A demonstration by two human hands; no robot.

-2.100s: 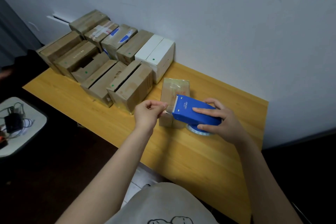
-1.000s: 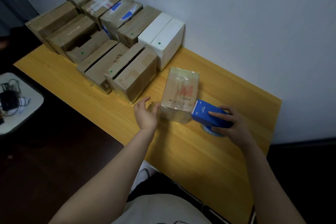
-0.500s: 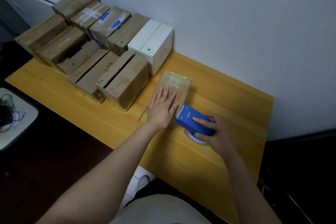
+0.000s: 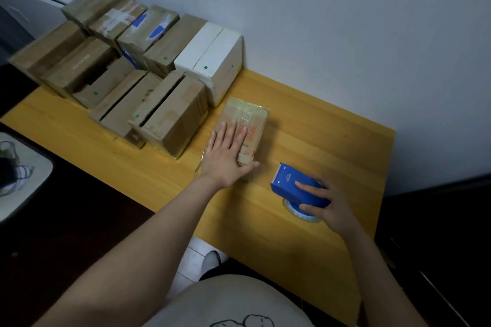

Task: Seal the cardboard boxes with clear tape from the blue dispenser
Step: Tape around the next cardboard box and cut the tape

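To your left the other boxes sit packed together against the wall, out of the way. Just right of them your left hand lies flat, fingers straight and spread, on the taped box, likely to press the tape down and stop the box sliding. Further right, apart from that box, your right hand curls fingers and thumb round the blue dispenser resting on the table, probably ready for another strip.

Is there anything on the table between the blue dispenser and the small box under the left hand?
Nothing visible lies on the table between the blue dispenser, held by the right hand, and the box. Only the left hand lies flat on the box's near end, its thumb along the near edge.
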